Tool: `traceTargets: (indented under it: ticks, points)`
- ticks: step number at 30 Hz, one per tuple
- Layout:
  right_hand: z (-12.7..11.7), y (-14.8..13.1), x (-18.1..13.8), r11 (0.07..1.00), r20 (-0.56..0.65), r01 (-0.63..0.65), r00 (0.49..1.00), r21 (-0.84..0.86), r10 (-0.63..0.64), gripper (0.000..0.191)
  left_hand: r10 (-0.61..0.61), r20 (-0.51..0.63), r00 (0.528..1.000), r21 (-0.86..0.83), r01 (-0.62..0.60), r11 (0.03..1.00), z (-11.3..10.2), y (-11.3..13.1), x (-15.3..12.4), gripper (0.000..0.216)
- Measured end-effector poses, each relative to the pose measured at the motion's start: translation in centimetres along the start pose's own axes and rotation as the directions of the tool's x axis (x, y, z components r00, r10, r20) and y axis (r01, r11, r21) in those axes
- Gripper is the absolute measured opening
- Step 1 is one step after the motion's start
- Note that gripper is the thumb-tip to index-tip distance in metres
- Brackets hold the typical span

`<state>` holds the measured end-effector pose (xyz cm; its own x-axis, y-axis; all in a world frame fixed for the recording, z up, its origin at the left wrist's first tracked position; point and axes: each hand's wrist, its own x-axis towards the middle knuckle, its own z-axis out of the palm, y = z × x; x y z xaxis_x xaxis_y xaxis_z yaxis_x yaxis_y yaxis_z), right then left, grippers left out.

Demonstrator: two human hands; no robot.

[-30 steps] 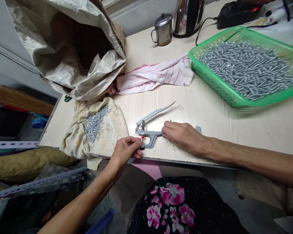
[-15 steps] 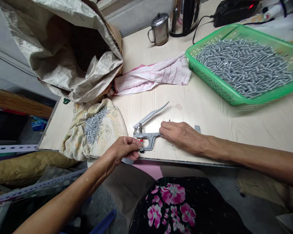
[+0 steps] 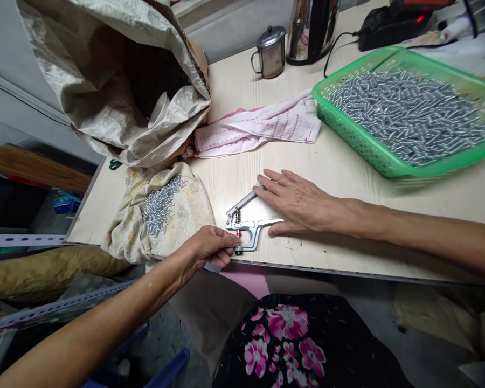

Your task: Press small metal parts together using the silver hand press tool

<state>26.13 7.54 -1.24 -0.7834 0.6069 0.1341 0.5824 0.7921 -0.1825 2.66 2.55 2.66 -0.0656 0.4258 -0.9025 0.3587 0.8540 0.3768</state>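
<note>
Grey snap-fastener pliers (image 3: 250,237) lie on the table near its front edge, their handles spread and a coil spring and a red ring by the jaw. My left hand (image 3: 214,245) is closed in a pinch at the jaw; the fingertips hide what is between them. My right hand (image 3: 295,202) is open, fingers spread over the ends of both handles: fingertips at the upper handle, thumb by the lower one. Left of the pliers, a pile of short silvery ridged metal pieces (image 3: 161,207) rests on a patterned cloth (image 3: 194,210).
A green basket (image 3: 358,140) full of similar metal pieces stands at the right. A large open sack (image 3: 101,118) is at the back left, beside a pink-white towel (image 3: 262,129). Behind are a lidded metal mug (image 3: 271,56), a kettle (image 3: 307,32) and a black corded device (image 3: 382,29).
My right hand has opened from its closed hold at the lower handle's end and moved up, spreading across both handles. My left hand stays at the jaw.
</note>
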Motion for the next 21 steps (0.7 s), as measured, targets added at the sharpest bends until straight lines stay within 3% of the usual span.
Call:
traceTargets:
  ticks: [10,21]
  points:
    - [0.1,1.1,1.3,1.0,0.102,-0.005,0.995,0.029,0.002,0.082,-0.019,0.016,1.0,-0.05,0.02,0.999,0.3,-0.3,-0.2,0.025]
    - [-1.1,-0.1,1.4,0.998,0.194,-0.05,0.98,0.027,0.044,0.041,0.006,0.018,1.0,0.01,-0.006,1.0,0.3,-0.4,-0.1,0.028]
